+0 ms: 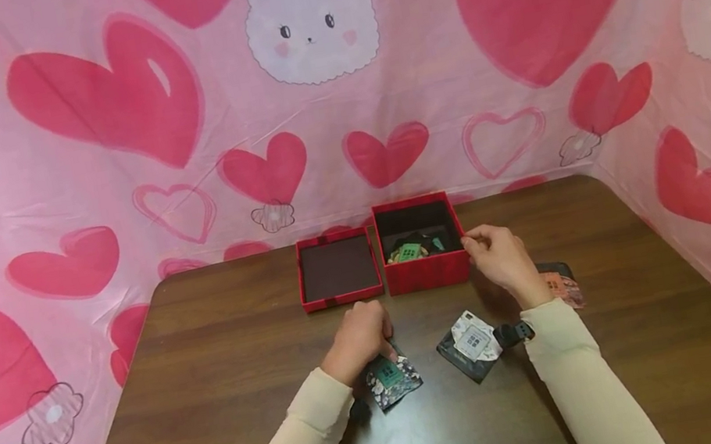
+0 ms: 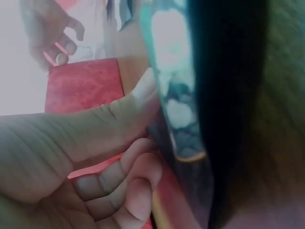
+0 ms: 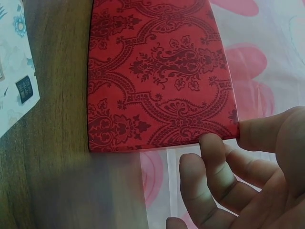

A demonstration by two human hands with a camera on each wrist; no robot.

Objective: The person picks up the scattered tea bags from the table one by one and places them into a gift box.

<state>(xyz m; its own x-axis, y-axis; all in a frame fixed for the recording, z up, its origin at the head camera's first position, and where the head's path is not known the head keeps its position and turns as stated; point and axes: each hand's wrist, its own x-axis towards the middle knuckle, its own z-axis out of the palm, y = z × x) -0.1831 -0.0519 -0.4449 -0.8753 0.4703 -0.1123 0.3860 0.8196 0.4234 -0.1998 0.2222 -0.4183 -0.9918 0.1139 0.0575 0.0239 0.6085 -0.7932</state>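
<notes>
My left hand (image 1: 360, 336) pinches a small flat packet (image 1: 391, 381) with a black-and-white floral print and a green label. In the left wrist view, the thumb lies against the packet (image 2: 178, 114); its far side is dark. My right hand (image 1: 500, 256) holds the upper right edge of an open red box (image 1: 427, 273), thumb and index finger at its corner. The right wrist view shows the dark damask pattern on the box (image 3: 162, 76) and the other fingers loosely bent. Inside the box lie a green-labelled packet (image 1: 409, 251) and other dark pieces.
Left of the box is its shallow red lid (image 1: 337, 266), dark inside facing up. A white-labelled packet (image 1: 474, 336) on a black one lies near the right wrist. Behind the right forearm is an orange-labelled packet (image 1: 561, 285). A pink heart-print cloth (image 1: 378, 107) hangs behind the wooden table (image 1: 240, 337).
</notes>
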